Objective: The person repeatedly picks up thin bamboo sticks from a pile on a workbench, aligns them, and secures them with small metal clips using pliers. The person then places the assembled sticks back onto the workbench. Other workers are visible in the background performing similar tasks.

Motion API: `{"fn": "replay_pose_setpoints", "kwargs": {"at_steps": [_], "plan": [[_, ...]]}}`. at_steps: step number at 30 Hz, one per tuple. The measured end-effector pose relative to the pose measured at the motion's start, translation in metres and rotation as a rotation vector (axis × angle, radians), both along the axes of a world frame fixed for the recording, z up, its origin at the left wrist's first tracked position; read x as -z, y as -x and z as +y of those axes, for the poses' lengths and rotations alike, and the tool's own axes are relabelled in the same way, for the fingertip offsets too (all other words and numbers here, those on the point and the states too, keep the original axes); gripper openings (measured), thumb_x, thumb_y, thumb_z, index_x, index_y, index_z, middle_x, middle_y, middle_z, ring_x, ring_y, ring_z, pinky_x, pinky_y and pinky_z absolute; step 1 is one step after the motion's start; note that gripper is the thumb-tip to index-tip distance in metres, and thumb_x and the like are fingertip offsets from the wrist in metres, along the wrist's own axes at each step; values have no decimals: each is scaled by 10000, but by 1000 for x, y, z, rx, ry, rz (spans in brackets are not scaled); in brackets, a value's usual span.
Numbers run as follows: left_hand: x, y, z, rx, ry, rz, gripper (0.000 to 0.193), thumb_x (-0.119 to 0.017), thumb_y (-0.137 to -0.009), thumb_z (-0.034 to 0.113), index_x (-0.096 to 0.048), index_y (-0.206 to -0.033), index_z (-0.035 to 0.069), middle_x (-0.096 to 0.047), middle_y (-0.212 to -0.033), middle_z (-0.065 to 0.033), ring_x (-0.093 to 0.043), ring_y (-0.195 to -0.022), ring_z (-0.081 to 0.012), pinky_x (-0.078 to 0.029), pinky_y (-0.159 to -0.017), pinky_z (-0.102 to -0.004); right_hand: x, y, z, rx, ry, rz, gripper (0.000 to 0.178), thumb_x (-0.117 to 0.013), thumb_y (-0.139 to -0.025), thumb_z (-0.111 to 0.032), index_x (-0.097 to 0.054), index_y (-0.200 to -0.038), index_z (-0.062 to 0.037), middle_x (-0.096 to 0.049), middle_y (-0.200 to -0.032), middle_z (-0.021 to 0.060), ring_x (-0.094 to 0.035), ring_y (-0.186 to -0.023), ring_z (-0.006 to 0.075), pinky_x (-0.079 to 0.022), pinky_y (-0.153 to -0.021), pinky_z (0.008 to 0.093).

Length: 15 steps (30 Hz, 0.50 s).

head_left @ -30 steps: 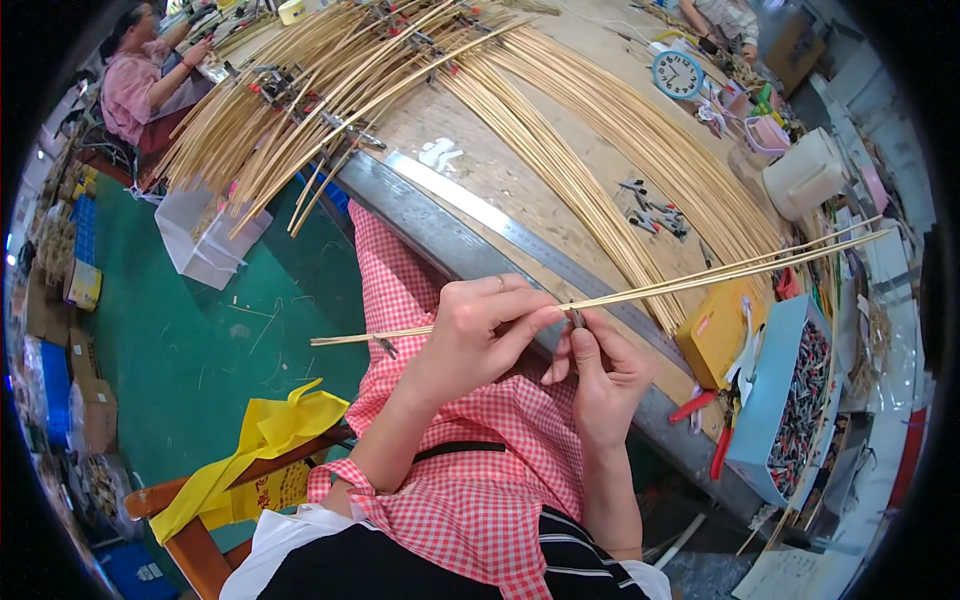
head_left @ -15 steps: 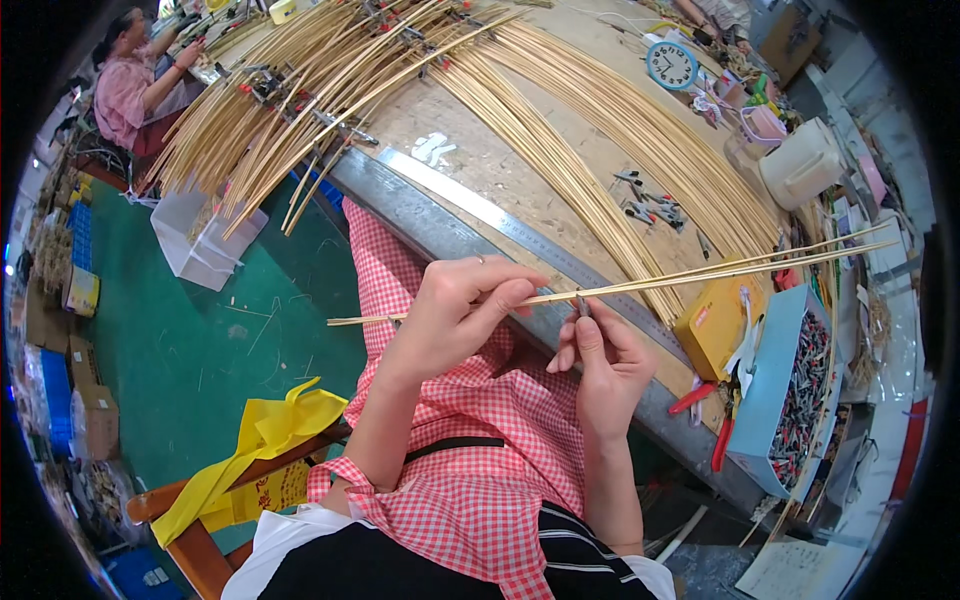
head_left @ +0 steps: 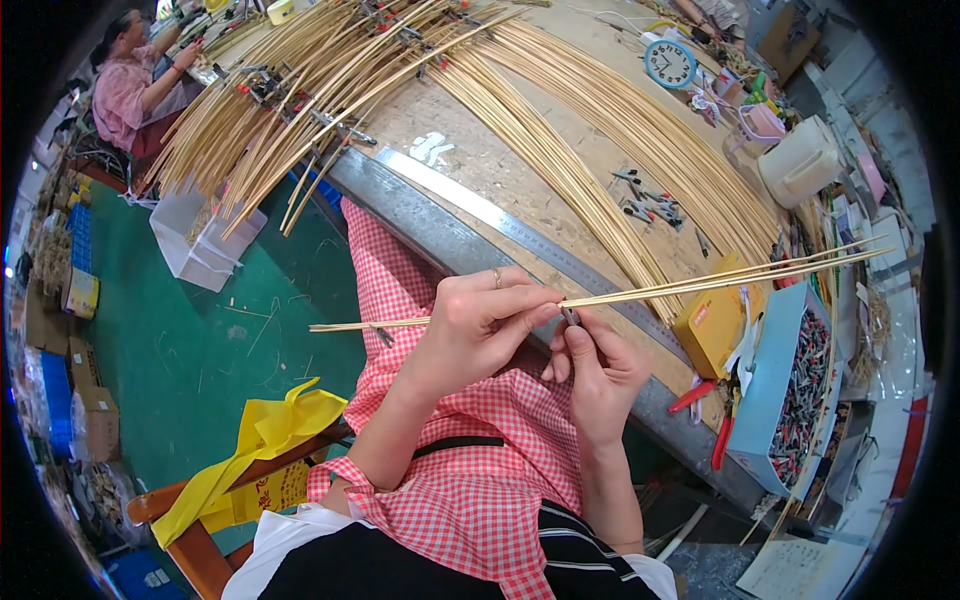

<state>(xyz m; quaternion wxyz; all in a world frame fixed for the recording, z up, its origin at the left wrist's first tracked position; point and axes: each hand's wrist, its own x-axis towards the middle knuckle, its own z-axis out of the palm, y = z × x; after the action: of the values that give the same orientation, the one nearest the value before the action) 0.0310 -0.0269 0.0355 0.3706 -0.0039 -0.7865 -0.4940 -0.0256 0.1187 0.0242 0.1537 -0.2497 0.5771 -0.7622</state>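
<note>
A few thin bamboo strips (head_left: 700, 284) lie across in front of me, together at the left and fanned slightly apart at the right. My left hand (head_left: 490, 322) pinches them between thumb and fingers near the middle. Close beside it, my right hand (head_left: 600, 368) grips a small dark clip (head_left: 571, 315) that touches the strips from below. Another small clip (head_left: 383, 336) hangs on the strips left of my left hand. Both hands are above my lap and the table's near edge.
A steel ruler (head_left: 480, 208) lies along the table edge. Bundles of bamboo strips (head_left: 620, 130) cover much of the table, with loose clips (head_left: 650, 205) between them. At the right stand a yellow box (head_left: 715, 315), red-handled pliers (head_left: 722, 440) and a blue box (head_left: 765, 400) full of clips. A co-worker (head_left: 135, 95) sits far left.
My left hand has slid right along the strips, close to my right hand, and the strips have shifted slightly left. The clip at their left part is now more exposed.
</note>
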Motion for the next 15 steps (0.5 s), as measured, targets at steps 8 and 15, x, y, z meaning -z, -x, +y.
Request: {"fn": "replay_pose_setpoints", "kwargs": {"at_steps": [8,15], "plan": [[0,0,-1,-15,22,5,142,-690,-771,-32,-714,-910,-9,-660,-732,-105,-635,-614,-166,-467,-525,-253,5,3,3,32,18,-7,225,-531,-953,-5,-614,-1153,58,-610,-789,103,-480,-526,80,-497,-490,231],[0,3,0,-1,-9,-2,139,-687,-763,-36,-715,-896,-8,-657,-722,-101,-636,-614,-169,-468,-527,-260,-1,3,2,47,18,-41,216,-552,-936,16,-608,-1127,98,-624,-787,114,-515,-546,87,-494,-506,232]]}}
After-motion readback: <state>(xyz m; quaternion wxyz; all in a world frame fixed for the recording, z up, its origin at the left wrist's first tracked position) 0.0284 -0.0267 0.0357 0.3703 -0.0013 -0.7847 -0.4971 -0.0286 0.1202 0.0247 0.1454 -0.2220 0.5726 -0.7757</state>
